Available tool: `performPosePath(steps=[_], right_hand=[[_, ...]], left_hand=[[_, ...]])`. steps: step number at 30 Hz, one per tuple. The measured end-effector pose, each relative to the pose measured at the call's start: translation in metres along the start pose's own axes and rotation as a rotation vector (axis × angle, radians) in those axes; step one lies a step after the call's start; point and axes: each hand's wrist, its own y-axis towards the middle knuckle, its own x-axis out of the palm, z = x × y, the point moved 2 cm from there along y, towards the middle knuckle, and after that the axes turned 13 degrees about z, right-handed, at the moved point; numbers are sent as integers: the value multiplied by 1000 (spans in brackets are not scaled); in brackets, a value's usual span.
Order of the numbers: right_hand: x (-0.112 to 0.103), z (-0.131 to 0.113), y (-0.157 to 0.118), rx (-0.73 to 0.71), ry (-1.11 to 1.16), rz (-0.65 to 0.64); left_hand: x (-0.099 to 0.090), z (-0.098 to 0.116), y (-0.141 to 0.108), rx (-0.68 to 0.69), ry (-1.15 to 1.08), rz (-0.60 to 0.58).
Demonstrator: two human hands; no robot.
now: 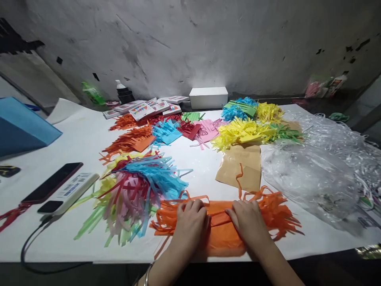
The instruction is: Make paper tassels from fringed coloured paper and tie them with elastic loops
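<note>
A sheet of orange tissue paper (pixel 226 238) with both ends cut into fringes lies at the front edge of the table, a folded band across its middle. My left hand (pixel 192 220) is curled over the left part of this band, fingertips tucked at its far side. On the right part, my right hand (pixel 248 222) grips the band the same way, thumb towards the middle. Orange fringe spreads out beyond both hands. Left of my left hand lies a pile of multicoloured tissue tassels (pixel 143 178). A brown paper piece (pixel 241 167) with a thin orange strip on it lies just beyond.
Folded fringed tissue bundles (pixel 244 133) line the back, near flat printed boxes (pixel 149 109) and a white box (pixel 208 97). A clear plastic bag (pixel 309 178) and white string (pixel 336 135) fill the right. Leftward are a phone (pixel 53 182), a cabled power bank (pixel 70 194) and a blue box (pixel 26 127).
</note>
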Motion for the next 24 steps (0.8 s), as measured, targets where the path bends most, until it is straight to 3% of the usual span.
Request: performPosePath(steps=[3, 9, 15, 20, 24], right_hand=[[-8, 0, 1, -6, 12, 31], [-17, -10, -9, -325, 270, 85], [-14, -18, -14, -309, 246, 131], [-13, -20, -19, -392, 218, 154], [-19, -3, -29, -326, 260, 131]], left_hand=[[0, -1, 0, 3, -6, 0], [-3, -2, -3, 22, -42, 57], [5, -3, -13, 306, -218, 295], [12, -6, -15, 391, -279, 250], [11, -14, -20, 376, -303, 227]])
